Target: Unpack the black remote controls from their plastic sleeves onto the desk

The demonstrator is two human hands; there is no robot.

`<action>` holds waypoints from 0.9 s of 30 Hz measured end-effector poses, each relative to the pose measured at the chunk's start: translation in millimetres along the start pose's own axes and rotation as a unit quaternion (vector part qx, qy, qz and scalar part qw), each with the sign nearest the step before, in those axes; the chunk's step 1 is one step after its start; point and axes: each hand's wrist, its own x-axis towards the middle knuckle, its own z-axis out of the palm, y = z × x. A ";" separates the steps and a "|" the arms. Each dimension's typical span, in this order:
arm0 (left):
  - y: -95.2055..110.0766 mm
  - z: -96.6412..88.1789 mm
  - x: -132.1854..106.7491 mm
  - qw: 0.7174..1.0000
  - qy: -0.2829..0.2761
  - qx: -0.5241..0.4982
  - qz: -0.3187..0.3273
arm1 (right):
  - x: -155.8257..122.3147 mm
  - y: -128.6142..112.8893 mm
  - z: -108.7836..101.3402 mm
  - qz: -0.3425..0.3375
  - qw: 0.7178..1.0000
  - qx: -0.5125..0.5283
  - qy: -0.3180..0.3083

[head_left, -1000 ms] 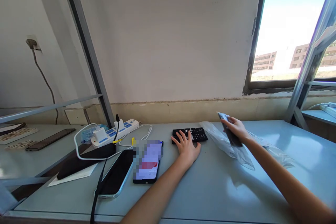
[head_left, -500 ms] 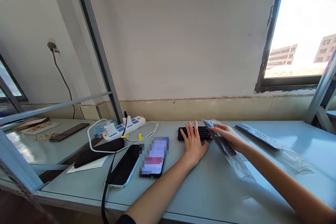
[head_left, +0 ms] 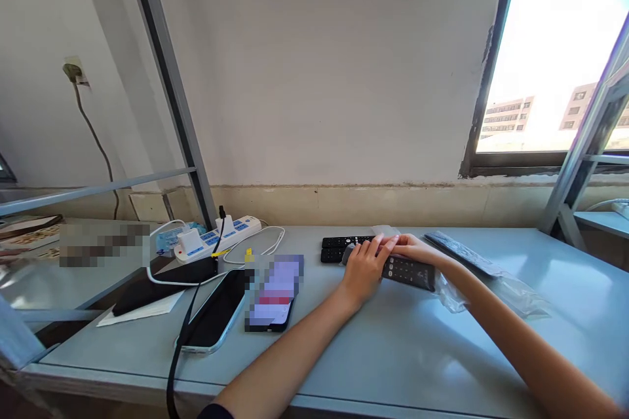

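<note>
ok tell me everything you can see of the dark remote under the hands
The dark, plastic-looking remote control shows rows of small buttons with pale markings, facing up. A clear plastic sleeve seems to wrap it, its loose end trailing at the right. It slants over the grey-blue tabletop, in front of two black button-covered remotes. The left hand hides much of its left half, the right hand its far edge; whether it lies flat is unclear.

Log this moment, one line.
left hand: on black oblong remote in clear plastic | right hand: same remote | behind: two black button remotes
</note>
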 end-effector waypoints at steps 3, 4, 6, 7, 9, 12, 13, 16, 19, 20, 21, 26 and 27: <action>-1.1 -1.4 2.1 0.998 0.004 0.005 -0.062 | -2.8 0.7 -12.3 0.053 0.995 0.081 0.036; -2.5 -2.6 2.6 0.996 -0.002 0.002 -0.085 | -4.4 0.8 -16.4 0.068 0.989 0.104 0.075; -6.2 -5.8 3.1 0.990 -0.026 -0.013 -0.137 | -8.0 0.7 -23.1 0.102 0.975 0.124 0.155; -8.1 -7.5 3.1 0.985 -0.037 -0.023 -0.169 | -9.6 0.5 -25.2 0.122 0.967 0.124 0.188; -10.8 -10.0 3.0 0.970 -0.049 -0.039 -0.234 | -12.0 0.0 -26.6 0.159 0.952 0.121 0.231; -11.9 -10.7 2.5 0.955 -0.033 -0.050 -0.289 | -13.0 0.0 -23.2 0.192 0.937 0.122 0.265; -11.7 -10.2 2.4 0.954 -0.025 -0.053 -0.294 | -12.7 0.4 -21.8 0.192 0.936 0.117 0.272; -10.7 -7.9 2.5 0.953 -0.010 -0.063 -0.296 | -11.1 1.7 -19.8 0.175 0.940 0.089 0.279; -10.1 -6.5 2.9 0.955 -0.003 -0.067 -0.289 | -10.0 0.9 -20.8 0.155 0.945 0.100 0.271; -10.1 -6.3 3.0 0.956 0.001 -0.066 -0.286 | -9.8 0.1 -21.2 0.148 0.944 0.117 0.269; -10.1 -6.3 2.9 0.957 0.004 -0.065 -0.282 | -9.7 -1.0 -21.5 0.138 0.944 0.136 0.267; -10.7 -6.6 1.8 0.959 0.021 -0.071 -0.273 | -9.1 -5.0 -21.2 0.093 0.944 0.216 0.231; -10.8 -6.7 1.7 0.959 0.024 -0.074 -0.273 | -9.0 -5.2 -20.7 0.092 0.944 0.224 0.224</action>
